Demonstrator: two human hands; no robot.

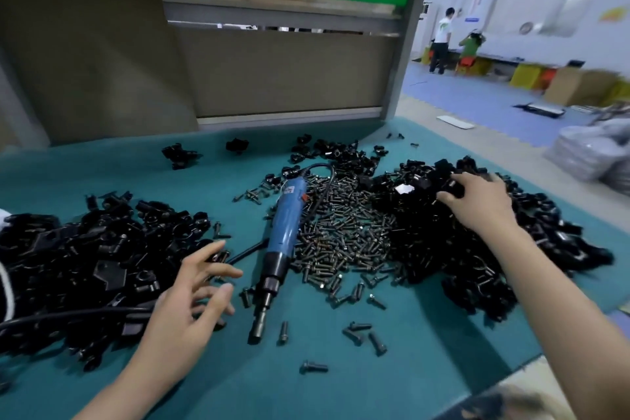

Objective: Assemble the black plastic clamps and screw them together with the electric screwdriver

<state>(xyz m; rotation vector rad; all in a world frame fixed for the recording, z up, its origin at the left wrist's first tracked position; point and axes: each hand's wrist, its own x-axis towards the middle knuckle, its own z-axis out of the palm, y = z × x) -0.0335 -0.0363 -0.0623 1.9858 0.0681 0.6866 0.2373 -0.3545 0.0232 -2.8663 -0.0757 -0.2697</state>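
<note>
At surface (341, 395) right edge: right hand (477, 204) in clamp pile (426, 239), grip indiscernible.
Left hand (191, 303) spread; each should lift one half.

Both bare forearms reach forward, well apart. Left hand (191, 297) low at near left, palm down, fingers spread and loosely bent, holding nothing. Right arm stretched farther out; right hand (477, 201) palm down, fingers curled downward, tips blurred, grip impossible to tell.
</note>
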